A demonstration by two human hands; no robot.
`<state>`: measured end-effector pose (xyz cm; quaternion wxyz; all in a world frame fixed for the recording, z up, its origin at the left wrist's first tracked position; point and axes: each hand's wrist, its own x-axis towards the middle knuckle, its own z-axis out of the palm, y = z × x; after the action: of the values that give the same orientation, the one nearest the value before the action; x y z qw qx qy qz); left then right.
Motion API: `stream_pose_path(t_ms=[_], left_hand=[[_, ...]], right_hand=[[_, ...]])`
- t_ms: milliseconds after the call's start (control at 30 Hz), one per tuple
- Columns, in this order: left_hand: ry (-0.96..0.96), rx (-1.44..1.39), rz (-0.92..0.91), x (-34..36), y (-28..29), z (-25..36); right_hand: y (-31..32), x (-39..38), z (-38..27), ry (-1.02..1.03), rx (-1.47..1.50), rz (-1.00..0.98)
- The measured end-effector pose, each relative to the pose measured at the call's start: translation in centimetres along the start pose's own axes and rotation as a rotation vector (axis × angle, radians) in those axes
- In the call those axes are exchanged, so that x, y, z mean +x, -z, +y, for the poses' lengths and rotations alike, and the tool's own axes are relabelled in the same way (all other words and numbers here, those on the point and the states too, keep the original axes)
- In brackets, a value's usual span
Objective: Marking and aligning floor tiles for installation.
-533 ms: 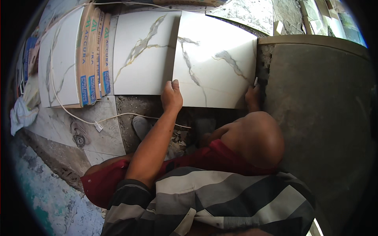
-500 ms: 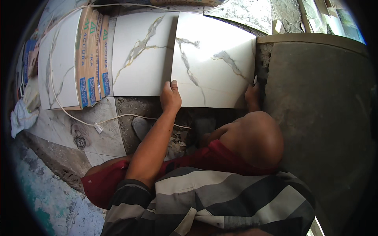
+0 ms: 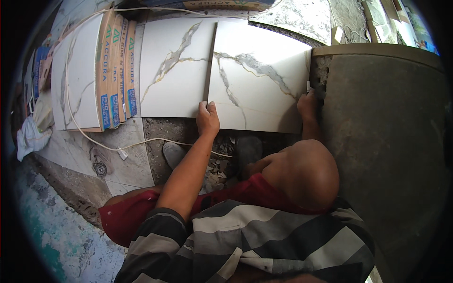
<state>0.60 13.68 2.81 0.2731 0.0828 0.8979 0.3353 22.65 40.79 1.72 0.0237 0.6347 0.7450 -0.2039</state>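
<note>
A white marble-look tile (image 3: 257, 78) with grey and gold veins is held between my hands. My left hand (image 3: 208, 119) is closed on its near left corner, thumb and fingertips at the edge between the two tiles. At the tile's right edge, near the front corner, my right hand (image 3: 308, 106) grips the side, its fingers partly hidden. A matching tile (image 3: 167, 78) lies directly left, with a narrow dark gap between them. The held tile's front edge sits nearer to me than its neighbour's, over rough dark ground (image 3: 165, 126).
Boxed tiles (image 3: 113, 70) stand at the left, another tile leaning on them. A pale cable (image 3: 89, 141) loops across them and the floor. A raised grey slab (image 3: 382, 122) borders the right side. My foot (image 3: 173, 153) is among broken chips (image 3: 219, 167).
The held tile has come down closer to level; the glare on it has faded and its veins show more. My right hand has shifted slightly farther from me along its edge. Both hands keep hold.
</note>
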Motion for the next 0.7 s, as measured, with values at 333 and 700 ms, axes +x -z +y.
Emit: stream_pose_path(t_ms=[333, 700], left_hand=[[-0.092, 0.071, 0.082, -0.9, -0.6, -1.6], [-0.085, -0.021, 0.107, -1.4, 0.2, -0.8]], right_hand=[[1.7, 5.2, -9.9, 0.347, -0.038, 0.056], [-1.9, 11.8, -18.5, 0.581, -0.100, 0.086]])
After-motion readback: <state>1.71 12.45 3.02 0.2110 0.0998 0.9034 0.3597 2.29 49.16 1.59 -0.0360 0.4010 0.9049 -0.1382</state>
